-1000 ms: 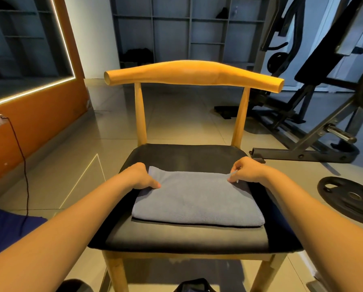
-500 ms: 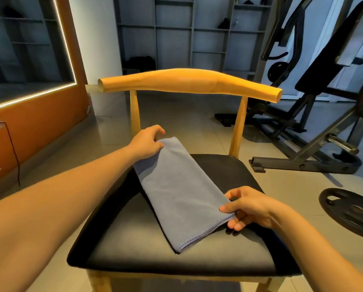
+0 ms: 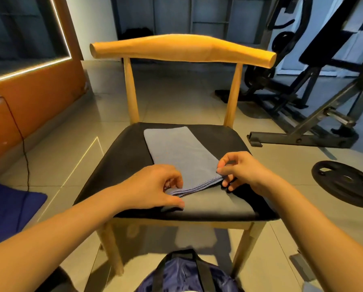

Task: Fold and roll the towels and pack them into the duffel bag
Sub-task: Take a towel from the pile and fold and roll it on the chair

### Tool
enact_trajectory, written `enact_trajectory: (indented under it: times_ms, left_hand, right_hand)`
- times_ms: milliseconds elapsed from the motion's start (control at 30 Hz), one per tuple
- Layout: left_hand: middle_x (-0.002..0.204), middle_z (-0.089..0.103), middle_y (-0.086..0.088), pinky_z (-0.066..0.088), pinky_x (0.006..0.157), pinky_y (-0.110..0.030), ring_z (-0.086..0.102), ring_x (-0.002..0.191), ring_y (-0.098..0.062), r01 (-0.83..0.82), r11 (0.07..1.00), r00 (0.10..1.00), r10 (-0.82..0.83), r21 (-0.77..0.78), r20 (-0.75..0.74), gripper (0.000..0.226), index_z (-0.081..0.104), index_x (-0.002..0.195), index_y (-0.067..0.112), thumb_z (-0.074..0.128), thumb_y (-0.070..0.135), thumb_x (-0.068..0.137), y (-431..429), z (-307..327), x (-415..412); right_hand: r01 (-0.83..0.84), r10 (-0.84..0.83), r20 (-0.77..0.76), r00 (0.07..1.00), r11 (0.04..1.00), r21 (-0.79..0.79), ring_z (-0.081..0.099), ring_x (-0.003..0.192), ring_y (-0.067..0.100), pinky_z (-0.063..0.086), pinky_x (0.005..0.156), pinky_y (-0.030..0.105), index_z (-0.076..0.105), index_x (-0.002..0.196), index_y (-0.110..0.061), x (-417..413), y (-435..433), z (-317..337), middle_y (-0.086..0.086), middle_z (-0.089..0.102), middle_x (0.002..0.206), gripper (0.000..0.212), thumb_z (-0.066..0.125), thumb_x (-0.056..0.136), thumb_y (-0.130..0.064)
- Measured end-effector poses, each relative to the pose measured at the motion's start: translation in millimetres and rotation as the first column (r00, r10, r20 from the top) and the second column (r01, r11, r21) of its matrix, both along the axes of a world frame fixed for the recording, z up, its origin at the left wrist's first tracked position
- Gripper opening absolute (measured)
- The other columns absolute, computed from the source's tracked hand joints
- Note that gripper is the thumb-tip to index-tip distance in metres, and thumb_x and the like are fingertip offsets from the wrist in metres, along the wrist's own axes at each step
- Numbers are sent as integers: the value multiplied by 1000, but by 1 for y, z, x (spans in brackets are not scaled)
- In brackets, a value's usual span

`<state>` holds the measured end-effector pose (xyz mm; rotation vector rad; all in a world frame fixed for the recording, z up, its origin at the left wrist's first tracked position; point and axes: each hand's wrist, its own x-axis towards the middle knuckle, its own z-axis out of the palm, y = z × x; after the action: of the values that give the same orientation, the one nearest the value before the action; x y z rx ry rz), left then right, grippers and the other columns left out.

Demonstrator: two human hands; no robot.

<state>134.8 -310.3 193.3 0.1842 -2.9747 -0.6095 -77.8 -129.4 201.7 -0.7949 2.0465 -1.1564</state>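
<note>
The grey towel (image 3: pixel 182 159) lies folded into a long strip on the black seat (image 3: pixel 117 169) of a wooden chair (image 3: pixel 182 47). Its far end points toward 11 o'clock on the seat and its near end sits at about 5 o'clock, where the stacked hems show.

The left hand (image 3: pixel 153 186) is at the 7 o'clock corner of that near end. Its fingers (image 3: pixel 176 178) curl down over the layered edge with the thumb along the seat, and as far as can be seen it grips the corner. The right hand (image 3: pixel 241 171) is at the 3 o'clock corner of the same end, thumb and forefinger pinching the hem, the other fingers loosely curled beneath.

The duffel bag (image 3: pixel 189 275) sits on the floor at 6 o'clock, below the seat front. A weight plate (image 3: pixel 344 182) lies on the floor at 3 o'clock.

The towel looks thin, soft and light, with no stiffness of its own. Its layers will likely slide over one another, and the smooth seat should offer little grip.

The best hold is probably both corners of the near short end, taking every layer at once so the first turn starts tight and square. A pinch that catches only the top layer could let the fold open. Rolling toward 11 o'clock will likely need light downward pressure to keep the roll from loosening or veering.
</note>
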Motion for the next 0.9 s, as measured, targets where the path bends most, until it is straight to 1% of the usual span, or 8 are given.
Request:
enact_trajectory:
  times_ms: [67, 167, 333, 433, 567, 667, 767, 900]
  left_hand:
    - [101, 56, 21, 47, 78, -16, 52, 94, 1, 24, 985, 998, -34, -170, -54, 40, 64, 110, 36, 70, 64, 83, 1, -8, 12]
    - [112, 59, 16, 51, 85, -21, 54, 102, -2, 11, 958, 991, -50, -287, -127, 38, 67, 119, 31, 62, 57, 92, 1, -12, 23]
    - [107, 68, 5, 56, 80, -28, 63, 96, -13, 1, 893, 972, -106, -449, -210, 28, 72, 111, 23, 54, 40, 99, 6, -20, 23]
    - [105, 64, 4, 53, 80, -31, 58, 94, -14, -120, 913, 960, 7, -389, -280, 29, 68, 107, 22, 48, 40, 100, 10, -19, 24]
    - [101, 56, 8, 48, 80, -33, 50, 90, -9, -289, 930, 936, 224, -229, -272, 22, 64, 103, 24, 47, 39, 104, 5, -14, 30]
    - [97, 52, 9, 45, 79, -30, 48, 87, -9, -348, 921, 929, 314, -175, -195, 26, 61, 99, 25, 41, 39, 106, 1, -21, 35]
    - [96, 50, 8, 43, 82, -30, 47, 88, -11, -418, 900, 907, 406, -124, -109, 30, 60, 97, 24, 36, 38, 108, -2, -29, 36]
    - [95, 51, 4, 43, 86, -34, 48, 90, -14, -502, 861, 865, 499, -74, -56, 36, 63, 97, 18, 34, 37, 109, -7, -37, 37]
  right_hand:
    - [3, -2, 40, 999, 1000, -31, 70, 65, 26, 59, 56, 33, 69, 100, 1, 0, 5, 0, 20, 70, 85, 8, 68, 92, -1]
    - [-67, 72, 68, 995, 995, -71, 75, 78, 32, 60, 58, 34, 70, 109, -3, -1, 12, 4, 22, 73, 92, 22, 65, 90, 7]
    - [-181, 176, -162, 971, 983, -14, 76, 78, 27, 60, 60, 32, 68, 106, -13, 1, 14, 4, 14, 73, 95, 31, 69, 86, 11]
    - [-207, 193, -366, 910, 978, 3, 73, 72, 24, 61, 58, 31, 69, 98, -17, 3, 15, 0, 6, 74, 86, 14, 73, 90, -6]
    - [-252, 231, -452, 862, 968, 13, 66, 65, 16, 56, 58, 23, 73, 91, -25, 6, 16, -5, -2, 73, 78, 2, 74, 91, -26]
    - [-296, 290, -469, 834, 953, 64, 66, 73, 12, 51, 60, 20, 75, 90, -26, 10, 16, -7, -5, 72, 79, 10, 72, 92, -36]
    - [-315, 326, -496, 804, 943, 110, 65, 76, 16, 53, 68, 28, 74, 86, -20, 13, 13, -7, 0, 70, 79, 22, 63, 98, -36]
    - [-310, 351, -532, 771, 936, 170, 46, 58, 14, 38, 58, 25, 59, 70, -10, 19, 9, -7, 2, 50, 64, 40, 54, 104, -31]
